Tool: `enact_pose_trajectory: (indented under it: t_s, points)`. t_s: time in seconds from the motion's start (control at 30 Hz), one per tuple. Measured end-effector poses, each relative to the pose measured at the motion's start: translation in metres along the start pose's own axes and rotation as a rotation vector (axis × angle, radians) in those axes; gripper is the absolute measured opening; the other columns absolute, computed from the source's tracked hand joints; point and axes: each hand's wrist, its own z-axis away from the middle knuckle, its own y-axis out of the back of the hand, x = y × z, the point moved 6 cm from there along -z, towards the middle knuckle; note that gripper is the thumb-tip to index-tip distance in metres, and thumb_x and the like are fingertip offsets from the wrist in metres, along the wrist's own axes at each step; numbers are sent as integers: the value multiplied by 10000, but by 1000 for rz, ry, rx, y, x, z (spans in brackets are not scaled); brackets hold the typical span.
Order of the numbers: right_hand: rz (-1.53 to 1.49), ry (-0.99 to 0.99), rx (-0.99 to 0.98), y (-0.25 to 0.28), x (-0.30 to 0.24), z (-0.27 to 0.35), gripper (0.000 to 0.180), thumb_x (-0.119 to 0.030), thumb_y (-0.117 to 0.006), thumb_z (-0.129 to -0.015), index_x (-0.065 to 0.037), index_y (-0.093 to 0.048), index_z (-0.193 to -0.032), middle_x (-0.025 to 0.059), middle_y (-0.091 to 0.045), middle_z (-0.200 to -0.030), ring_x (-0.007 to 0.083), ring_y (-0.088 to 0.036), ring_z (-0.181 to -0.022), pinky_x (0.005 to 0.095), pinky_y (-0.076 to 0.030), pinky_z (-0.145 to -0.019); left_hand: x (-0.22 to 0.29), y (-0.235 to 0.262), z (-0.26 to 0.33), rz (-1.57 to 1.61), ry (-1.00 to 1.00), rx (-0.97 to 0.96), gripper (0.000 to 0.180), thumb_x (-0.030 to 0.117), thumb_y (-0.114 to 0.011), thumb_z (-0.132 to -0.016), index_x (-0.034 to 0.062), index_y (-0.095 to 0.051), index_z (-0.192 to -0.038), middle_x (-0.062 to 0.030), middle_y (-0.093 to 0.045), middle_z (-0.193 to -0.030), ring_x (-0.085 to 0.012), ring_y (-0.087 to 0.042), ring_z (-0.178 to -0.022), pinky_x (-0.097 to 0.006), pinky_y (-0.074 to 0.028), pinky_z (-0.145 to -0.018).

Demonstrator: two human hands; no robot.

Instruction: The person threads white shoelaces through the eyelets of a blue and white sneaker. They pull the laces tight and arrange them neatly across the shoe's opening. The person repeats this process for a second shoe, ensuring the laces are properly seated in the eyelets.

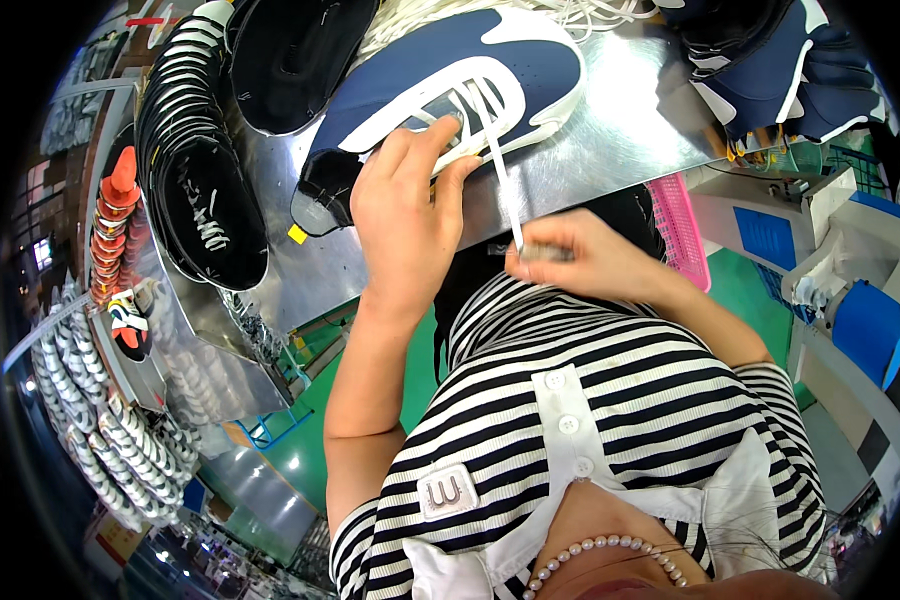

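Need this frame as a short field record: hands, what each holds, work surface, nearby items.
left hand: left hand pressing down on the navy and white shoe upper near the lace area
right hand: right hand pinching the white lace, pulled taut toward the body
surface: shiny metal table
left of shoe: stack of black insoles
far right: more navy shoe parts
behind the shoe: pile of white laces
right of body: pink basket
clothing: black and white striped shirt
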Motion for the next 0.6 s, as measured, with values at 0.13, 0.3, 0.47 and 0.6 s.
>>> enact_pose_trajectory:
  t_s: [0.13,0.3,0.47,0.6]
  points:
    - [150,204,267,32,-27,-12,161,-134,-663,-924,2,-669,-1010,40,-675,-968,101,-624,-903,251,-492,-813,-28,-27,1,-88,121,-251,255,172,-705,-866,21,-685,-1070,-162,-664,-935,-342,-644,-858,-384,-497,-772]
    - [250,418,514,67,-44,-55,168,-93,-675,-893,-10,-644,-1036,79,-686,-927,138,-657,-773,270,-525,-710,-42,-30,-6,48,191,-329,278,193,-687,-896,11,-674,-1106,-147,-689,-995,-285,-666,-887,-333,-500,-806]
    - [503,559,599,70,-53,-64,162,-57,-681,-870,-13,-621,-1014,79,-694,-956,226,-695,-796,316,-555,-710,-46,-32,-6,240,292,-385,352,224,-765,-844,3,-680,-1104,-108,-704,-991,-161,-663,-866,-304,-508,-784]
    - [581,578,580,72,-51,-72,207,-110,-706,-868,-29,-608,-1032,90,-699,-947,229,-698,-791,332,-548,-680,-49,-36,-5,242,377,-303,325,292,-774,-775,30,-688,-949,-133,-702,-889,-337,-654,-875,-396,-500,-782]
